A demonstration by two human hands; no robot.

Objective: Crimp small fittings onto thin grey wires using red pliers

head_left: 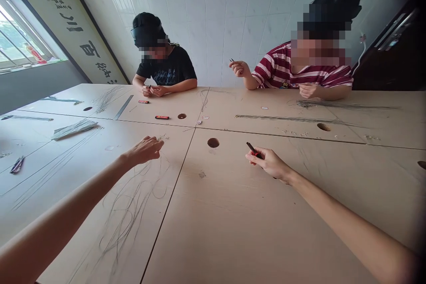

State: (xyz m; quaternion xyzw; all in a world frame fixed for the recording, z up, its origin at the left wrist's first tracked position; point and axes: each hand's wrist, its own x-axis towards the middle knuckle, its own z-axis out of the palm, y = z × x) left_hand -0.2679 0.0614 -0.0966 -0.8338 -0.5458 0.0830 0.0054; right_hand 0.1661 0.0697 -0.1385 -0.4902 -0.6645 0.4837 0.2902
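Note:
My left hand (pixel 145 148) reaches over the table, its fingers bent and pressed together beside a few tiny metal-looking pieces (pixel 165 137). What its fingertips hold, if anything, is too small to make out. My right hand (pixel 271 163) is closed round a small black-and-red hand tool (pixel 254 151), its dark tip pointing up and away to the left; the exact kind is unclear. Below my left hand, loose thin wire-like strands (pixel 128 217) lie curled on the tabletop. More straight strands (pixel 53 166) spread out to the left of my forearm.
Two people sit across the joined tables (pixel 213 230), each working with small items. A strand bundle (pixel 282 118), a pale bundle (pixel 75 128), a metal ruler-like strip (pixel 124 107) and red-and-black items (pixel 162 117) lie about. Round holes (pixel 213 143) and seams break the surface.

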